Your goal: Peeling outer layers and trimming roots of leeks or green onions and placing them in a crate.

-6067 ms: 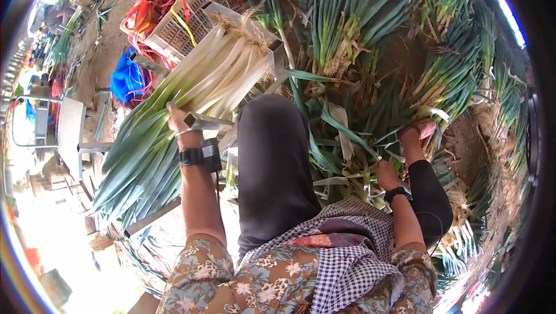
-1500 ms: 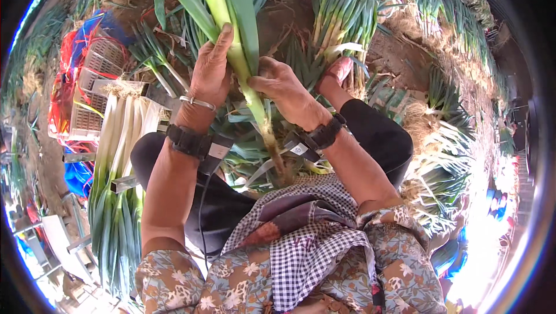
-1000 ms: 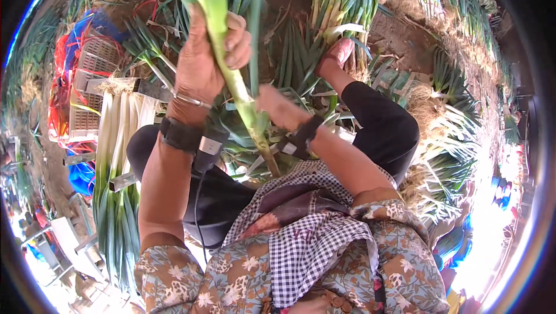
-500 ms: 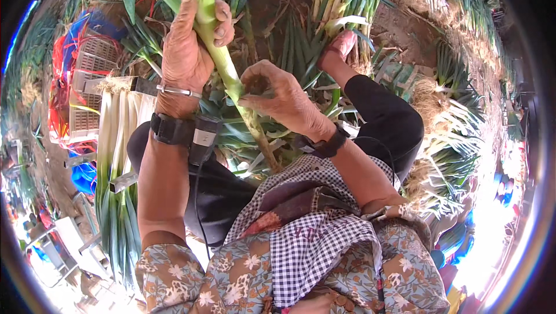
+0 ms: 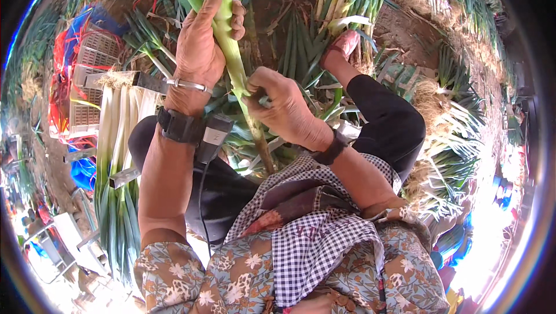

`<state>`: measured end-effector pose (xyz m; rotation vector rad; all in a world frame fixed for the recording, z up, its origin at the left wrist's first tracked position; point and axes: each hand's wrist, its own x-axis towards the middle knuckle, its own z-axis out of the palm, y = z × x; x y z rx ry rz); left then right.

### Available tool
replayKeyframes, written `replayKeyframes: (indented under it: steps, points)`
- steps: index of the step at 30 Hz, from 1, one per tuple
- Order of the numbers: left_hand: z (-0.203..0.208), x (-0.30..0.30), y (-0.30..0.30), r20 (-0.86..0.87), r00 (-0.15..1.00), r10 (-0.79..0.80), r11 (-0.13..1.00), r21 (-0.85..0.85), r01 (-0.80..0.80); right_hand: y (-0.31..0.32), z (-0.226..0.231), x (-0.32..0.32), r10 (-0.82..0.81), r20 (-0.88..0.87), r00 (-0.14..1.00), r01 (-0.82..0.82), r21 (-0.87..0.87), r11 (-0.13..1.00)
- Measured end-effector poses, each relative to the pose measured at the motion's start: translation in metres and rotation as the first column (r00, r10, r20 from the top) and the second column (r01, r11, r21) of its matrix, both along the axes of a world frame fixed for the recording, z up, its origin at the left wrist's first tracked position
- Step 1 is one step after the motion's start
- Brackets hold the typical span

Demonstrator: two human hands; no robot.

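My left hand (image 5: 200, 53) is closed around the upper stalk of a long leek (image 5: 234, 65), below where its green leaves fan out. The leek slants down toward my lap, its lower end brownish. Halfway along the stalk, my right hand (image 5: 284, 108) is curled with thumb and fingertips pinched at its side, where a bit of outer skin stands off. The fingertips partly hide that spot. Loose leaves and peeled scraps (image 5: 237, 140) lie under the leek, between my knees.
A metal rack (image 5: 147, 81) at the left bears a row of trimmed leeks (image 5: 119, 123). Behind it stands a pale plastic crate (image 5: 95, 53) with red and blue netting. Leek bundles (image 5: 347, 1) stand at the back, and more rooted leeks (image 5: 443, 134) lie at the right.
My left hand and the leek have shifted right and slightly down. The right hand's fingers have closed from a wide curl into a tighter pinch against the stalk.
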<state>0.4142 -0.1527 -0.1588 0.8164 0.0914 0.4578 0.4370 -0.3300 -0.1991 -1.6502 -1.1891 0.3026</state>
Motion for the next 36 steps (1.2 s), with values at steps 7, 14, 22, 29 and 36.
replayKeyframes:
  steps: [7, 14, 22, 29, 36]
  points:
    - [-0.003, -0.002, 0.009, -0.149, 0.975, 0.165, 0.986, 0.039, -0.161, -0.005, 0.009, -0.015, 0.193, 0.633, 0.750, -0.155, -0.115, 0.981]
    - [-0.001, -0.007, 0.018, 0.197, 0.979, -0.047, 0.982, -0.170, 0.082, -0.004, 0.000, -0.010, 0.056, -0.855, 0.516, 0.339, 0.264, 0.903]
    - [-0.016, -0.008, 0.039, 0.205, 0.978, -0.042, 0.978, -0.192, 0.082, -0.041, 0.037, -0.016, 0.607, 0.034, 0.794, -0.541, -0.416, 0.731]
    - [-0.006, 0.000, 0.010, 0.084, 0.996, 0.024, 0.989, -0.148, -0.012, 0.010, 0.052, 0.010, -0.013, 0.313, 0.950, -0.021, 0.105, 0.994]
    - [-0.004, -0.006, 0.024, 0.009, 0.993, 0.117, 0.990, -0.078, -0.116, -0.027, 0.015, 0.016, 0.715, -0.090, 0.694, -0.678, -0.417, 0.605]
